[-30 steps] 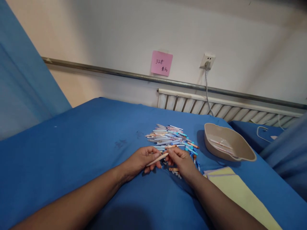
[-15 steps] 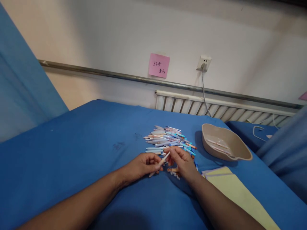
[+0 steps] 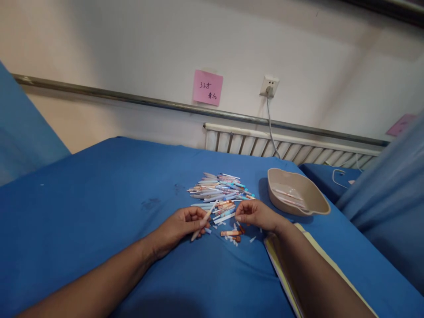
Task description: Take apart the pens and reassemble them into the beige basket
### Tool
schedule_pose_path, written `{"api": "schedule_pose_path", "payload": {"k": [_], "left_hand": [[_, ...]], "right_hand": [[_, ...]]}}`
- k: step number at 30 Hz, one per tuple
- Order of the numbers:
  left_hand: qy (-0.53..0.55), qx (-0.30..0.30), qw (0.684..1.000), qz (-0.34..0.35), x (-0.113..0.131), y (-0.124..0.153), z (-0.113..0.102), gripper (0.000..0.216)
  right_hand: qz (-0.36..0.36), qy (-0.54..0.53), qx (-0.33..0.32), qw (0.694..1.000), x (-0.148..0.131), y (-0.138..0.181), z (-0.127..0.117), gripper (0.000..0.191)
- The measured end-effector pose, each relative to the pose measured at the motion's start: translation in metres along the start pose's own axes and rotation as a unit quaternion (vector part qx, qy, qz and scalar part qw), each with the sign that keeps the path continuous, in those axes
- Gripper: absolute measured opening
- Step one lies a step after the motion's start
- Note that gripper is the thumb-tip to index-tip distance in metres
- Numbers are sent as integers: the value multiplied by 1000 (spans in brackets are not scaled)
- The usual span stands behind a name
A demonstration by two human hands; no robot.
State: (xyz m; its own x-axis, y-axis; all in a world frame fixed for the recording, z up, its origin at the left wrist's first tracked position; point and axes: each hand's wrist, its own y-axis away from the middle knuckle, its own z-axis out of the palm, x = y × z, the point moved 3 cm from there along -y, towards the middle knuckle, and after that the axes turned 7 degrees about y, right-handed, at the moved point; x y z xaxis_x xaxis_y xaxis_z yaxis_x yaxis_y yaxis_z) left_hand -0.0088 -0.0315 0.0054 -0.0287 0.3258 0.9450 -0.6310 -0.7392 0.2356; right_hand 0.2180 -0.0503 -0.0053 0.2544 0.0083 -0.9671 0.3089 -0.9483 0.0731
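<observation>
My left hand (image 3: 188, 223) pinches a pen (image 3: 203, 222) with a pinkish barrel and a thin white upper end, tilted up to the right. My right hand (image 3: 253, 214) has its thumb and fingers pressed together beside the pile, at the end of a white stick (image 3: 225, 218); whether it grips the stick or something small is unclear. Behind both hands lies a loose pile of pens (image 3: 215, 187) in several colours. Small white pieces (image 3: 231, 240) and an orange pen part (image 3: 231, 233) lie on the blue cloth between my hands.
A beige basin (image 3: 300, 190) with a few pens inside stands at the right. Yellow sheets (image 3: 306, 236) lie partly under my right forearm. Against the wall are a radiator (image 3: 245, 141), a metal rail (image 3: 159, 104) and a plugged-in cable (image 3: 270, 121). Blue curtains hang at both sides.
My right hand has come away from the pen's white end and moved right, apart from my left hand. The left hand still holds the pen. The view has turned slightly right.
</observation>
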Motion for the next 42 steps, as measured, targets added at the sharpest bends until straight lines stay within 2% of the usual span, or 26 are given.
{"api": "schedule_pose_path", "payload": {"k": [3,5,9,11,15,17,19,23,26,29,34,42], "left_hand": [[11,0,1000,-2,-2,-1,-2,30],[23,-1,1000,-6,-3,-2,-4,31],[57,6,998,-17,-3,-1,-5,30],[72,6,997,-19,-3,-1,-6,30],[86,2,996,-19,-4,0,-7,29],[87,-1,996,-17,-5,0,-7,28],[85,-3,996,-14,-5,0,-7,27],[73,-1,997,-12,-4,0,-6,27],[39,5,999,-5,-3,0,-4,30],[-11,7,1000,4,-3,-1,-3,30],[-77,14,996,30,-3,-2,-2,27],[-132,24,991,23,-2,-2,0,32]], "right_hand": [[14,36,-56,998,0,3,15,26],[8,129,-66,989,-2,4,23,25],[-63,360,-33,930,-12,8,30,19],[-82,404,-36,910,-17,9,32,14],[-88,425,-43,900,-21,11,36,7],[-91,416,-36,904,-20,10,38,6],[-89,377,-29,922,-17,9,39,7],[-87,213,-14,973,-11,2,36,16],[-89,108,28,990,-11,-2,29,25],[-67,32,60,995,-11,-4,22,33],[-88,-43,124,987,-12,-6,12,27],[-73,-45,122,989,-8,-9,16,30]]}}
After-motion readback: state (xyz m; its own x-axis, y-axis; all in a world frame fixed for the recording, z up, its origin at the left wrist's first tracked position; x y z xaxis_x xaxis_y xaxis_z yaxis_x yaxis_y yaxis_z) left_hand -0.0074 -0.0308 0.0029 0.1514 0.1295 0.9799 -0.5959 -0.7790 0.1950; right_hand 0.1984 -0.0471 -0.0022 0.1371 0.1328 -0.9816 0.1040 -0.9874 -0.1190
